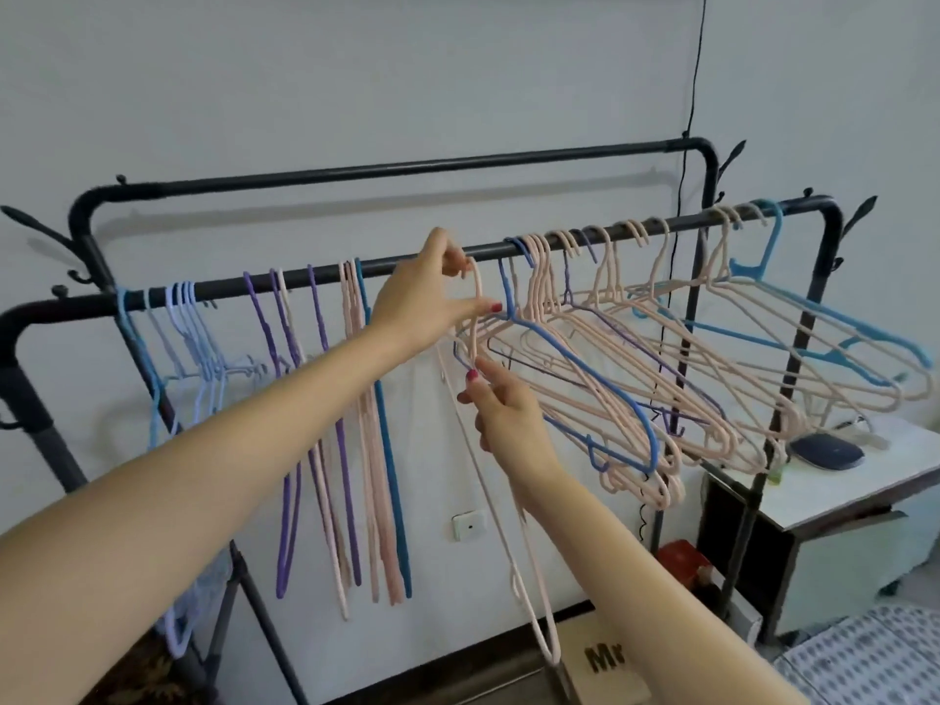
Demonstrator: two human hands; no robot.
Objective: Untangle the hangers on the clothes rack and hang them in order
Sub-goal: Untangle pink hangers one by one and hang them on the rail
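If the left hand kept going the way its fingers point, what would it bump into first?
Probably the pink hanger the left hand already pinches by its hook. Just past that hangs the tangled bunch on the front rail, though depth is hard to judge from one view.

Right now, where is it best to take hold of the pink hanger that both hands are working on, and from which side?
Probably at its neck, just under the hook, coming from the left. The pink hanger hangs edge-on and narrow, and the tangled bunch crowds its right side. The left hand pinches the hook near the front rail; the right hand steadies the shoulder below.
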